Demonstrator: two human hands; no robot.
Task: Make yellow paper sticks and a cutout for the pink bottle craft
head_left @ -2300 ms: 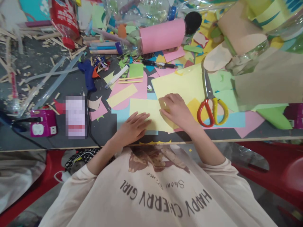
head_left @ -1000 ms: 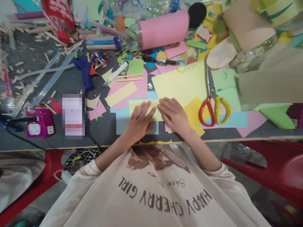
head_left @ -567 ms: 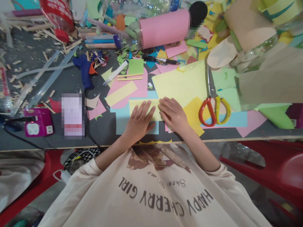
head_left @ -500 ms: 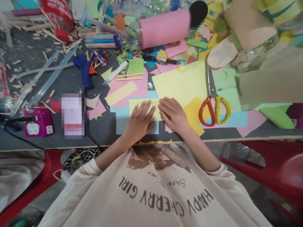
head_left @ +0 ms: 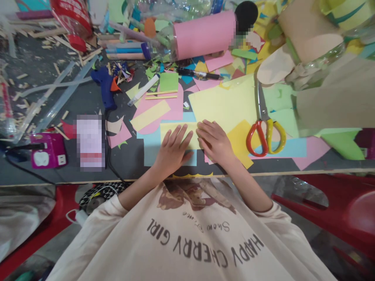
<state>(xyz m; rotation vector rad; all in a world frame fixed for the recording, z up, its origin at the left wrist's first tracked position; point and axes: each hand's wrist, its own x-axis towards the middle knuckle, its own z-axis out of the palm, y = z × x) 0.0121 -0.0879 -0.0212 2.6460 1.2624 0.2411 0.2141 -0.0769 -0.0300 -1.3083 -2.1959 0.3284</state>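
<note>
My left hand [head_left: 172, 150] lies flat, fingers stretched out, on a folded pale yellow paper [head_left: 178, 129] near the table's front edge. My right hand [head_left: 215, 141] rests flat beside it, fingers pointing left and pressing the same paper's right end. A large yellow sheet [head_left: 224, 103] lies just behind the hands, and a darker yellow piece [head_left: 241, 136] sits right of my right hand. A light blue sheet [head_left: 150, 146] lies under the folded paper.
Red and yellow scissors [head_left: 263, 128] lie right of my hands. A blue glue gun [head_left: 104, 84], a pink roll [head_left: 203, 35], a black pen [head_left: 197, 74] and paper scraps lie farther back. A purple socket block [head_left: 48, 150] sits at the left. Red chairs [head_left: 336, 207] flank me.
The yellow paper has been folded into a narrower strip. Both hands came together and flattened on it; over the last second they have barely moved.
</note>
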